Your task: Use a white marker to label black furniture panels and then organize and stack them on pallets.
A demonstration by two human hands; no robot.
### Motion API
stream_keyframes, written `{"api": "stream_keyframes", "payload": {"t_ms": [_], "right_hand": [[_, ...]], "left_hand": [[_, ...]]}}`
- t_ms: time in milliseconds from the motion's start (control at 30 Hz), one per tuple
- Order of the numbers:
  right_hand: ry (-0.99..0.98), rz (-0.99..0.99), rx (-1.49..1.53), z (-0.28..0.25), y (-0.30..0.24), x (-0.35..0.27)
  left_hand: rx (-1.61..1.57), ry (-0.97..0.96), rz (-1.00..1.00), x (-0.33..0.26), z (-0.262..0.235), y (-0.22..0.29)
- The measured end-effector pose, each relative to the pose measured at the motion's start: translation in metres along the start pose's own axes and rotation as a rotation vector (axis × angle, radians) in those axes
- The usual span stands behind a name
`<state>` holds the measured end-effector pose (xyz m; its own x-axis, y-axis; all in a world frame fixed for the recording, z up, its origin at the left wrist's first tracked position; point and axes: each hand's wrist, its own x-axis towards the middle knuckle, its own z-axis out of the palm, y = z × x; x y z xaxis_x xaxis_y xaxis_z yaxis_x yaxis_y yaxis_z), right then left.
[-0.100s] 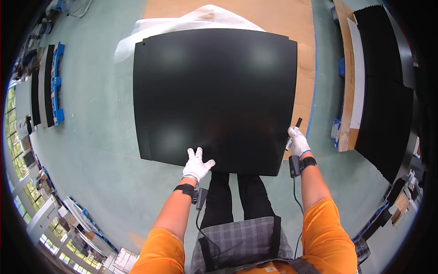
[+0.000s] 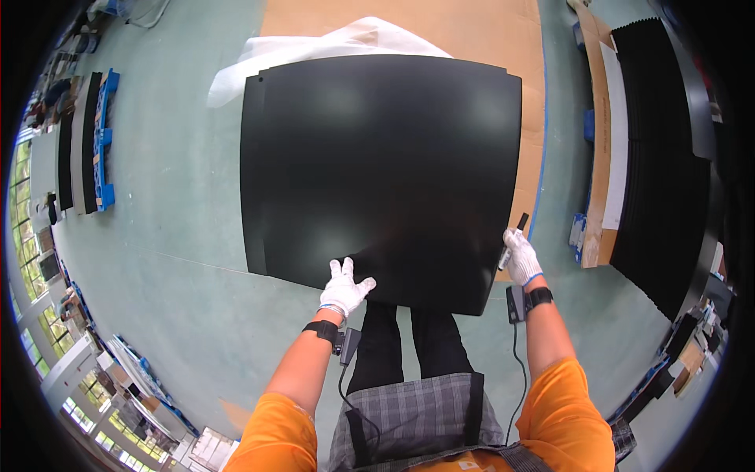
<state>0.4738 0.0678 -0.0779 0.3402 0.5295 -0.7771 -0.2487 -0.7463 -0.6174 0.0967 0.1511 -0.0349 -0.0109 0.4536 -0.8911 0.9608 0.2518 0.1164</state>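
A large black panel (image 2: 385,173) with a smooth, faintly shiny face fills the middle of the head view. My left hand (image 2: 344,288), in a white glove, rests on its near edge with the fingers spread. At the panel's right edge, near the close corner, my gloved right hand (image 2: 522,258) is closed around a marker pen (image 2: 522,223) with a white barrel and black end. Whether that hand also touches the panel's edge, I cannot tell. What supports the panel from below is hidden.
Translucent white sheeting (image 2: 236,79) and brown cardboard (image 2: 480,31) lie beyond the panel on the green floor (image 2: 173,189). To the right stand stacked black panels (image 2: 661,173) beside a cardboard edge (image 2: 602,141). A blue pallet (image 2: 102,141) with upright boards is at left.
In view, the panel appears slightly farther right and lower. My right hand with the marker pen has also shifted right and nearer; my left hand stays spread on the near edge.
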Motion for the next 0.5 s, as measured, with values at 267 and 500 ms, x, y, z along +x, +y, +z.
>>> {"api": "stream_keyframes", "payload": {"t_ms": [267,500], "right_hand": [[-0.021,-0.031,-0.135,0.037,-0.140,-0.178],[-0.417,-0.269,-0.204,0.114,-0.239,-0.292]], "left_hand": [[0.008,-0.078,0.206,-0.131,-0.057,0.057],[-0.042,0.142,0.604,-0.262,-0.126,0.055]]}}
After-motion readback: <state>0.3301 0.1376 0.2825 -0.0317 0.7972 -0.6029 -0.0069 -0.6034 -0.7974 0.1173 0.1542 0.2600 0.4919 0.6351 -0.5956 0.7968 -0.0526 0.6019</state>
